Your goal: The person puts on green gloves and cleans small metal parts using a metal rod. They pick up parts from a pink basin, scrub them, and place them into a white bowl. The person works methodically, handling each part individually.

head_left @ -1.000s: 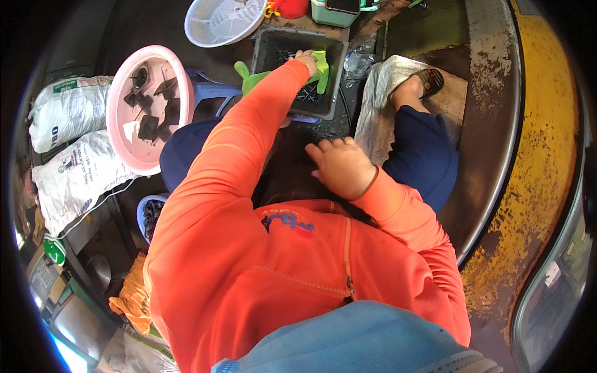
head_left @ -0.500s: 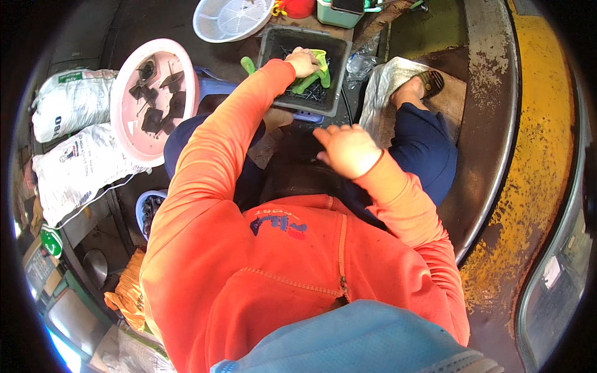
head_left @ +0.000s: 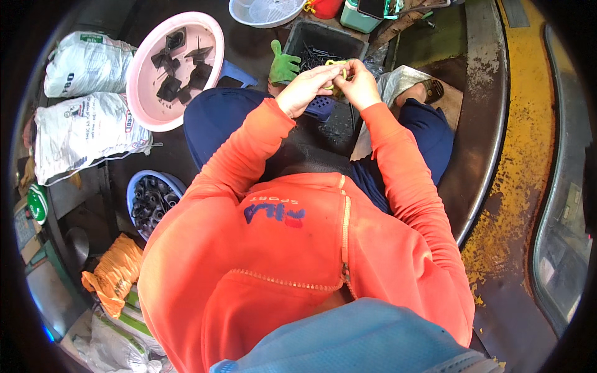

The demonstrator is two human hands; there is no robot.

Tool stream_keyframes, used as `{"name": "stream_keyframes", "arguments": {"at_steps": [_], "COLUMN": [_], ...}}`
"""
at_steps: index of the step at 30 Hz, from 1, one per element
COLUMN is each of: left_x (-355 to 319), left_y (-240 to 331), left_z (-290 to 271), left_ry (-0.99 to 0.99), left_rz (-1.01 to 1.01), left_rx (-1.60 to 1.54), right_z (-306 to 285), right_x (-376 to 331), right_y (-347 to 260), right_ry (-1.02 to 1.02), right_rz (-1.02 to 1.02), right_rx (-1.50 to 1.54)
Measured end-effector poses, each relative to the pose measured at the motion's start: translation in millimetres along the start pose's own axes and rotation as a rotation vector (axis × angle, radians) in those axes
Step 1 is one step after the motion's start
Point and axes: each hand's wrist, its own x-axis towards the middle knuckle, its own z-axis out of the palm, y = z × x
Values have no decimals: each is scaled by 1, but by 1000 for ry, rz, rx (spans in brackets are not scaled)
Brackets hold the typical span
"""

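In front of my knees my left hand (head_left: pixel 308 88) and my right hand (head_left: pixel 359 84) meet, both closed on a yellow-green glove (head_left: pixel 334 63). Most of that glove is hidden behind my fingers. A green glove (head_left: pixel 284 62) lies by my left hand, its fingers sticking up at the left edge of a black bin (head_left: pixel 357 45). The bin holds many thin dark pieces, like nails or screws (head_left: pixel 317 55), just beyond my hands.
To the left stands a pink basin (head_left: pixel 140 93) with several black funnel-shaped parts. Nearer, a blue basin (head_left: pixel 132 199) is full of dark parts. White sacks (head_left: pixel 87 133) line the far left. A white strainer basket (head_left: pixel 261 15) and a green box (head_left: pixel 359 18) sit beyond the bin.
My left hand has come back out of the bin with the yellow-green glove. My right hand has moved up and taken hold of it too. The green glove now rests at the bin's left edge.
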Motion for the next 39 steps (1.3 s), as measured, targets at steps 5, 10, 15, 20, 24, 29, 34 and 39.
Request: {"name": "stream_keyframes", "arguments": {"at_steps": [5,10,15,20,24,29,34,39], "left_x": [12,23,30,31,25,24,30,34], "left_y": [-7,-11,-18,-22,-23,-17,-19,-22], "left_z": [-25,-36,-36,-30,-23,-29,-32,-40], "left_ry": [157,271,342,364,398,378,180,213], "left_rz": [270,134,227,312,541,527,111,118], "left_rx": [169,786,729,783,901,904,186,298], "right_z": [14,16,20,27,28,14,12,1], "right_x": [6,2,-1,-16,-20,-11,-14,-2], "right_y": [17,17,5,-1,0,-5,-15,-4], "right_ry": [13,28,159,222,-65,190,3,-133], "right_rz": [180,211,59,-435,-129,-242,169,237], "right_rx": [290,520,239,184,-407,-152,643,581]}}
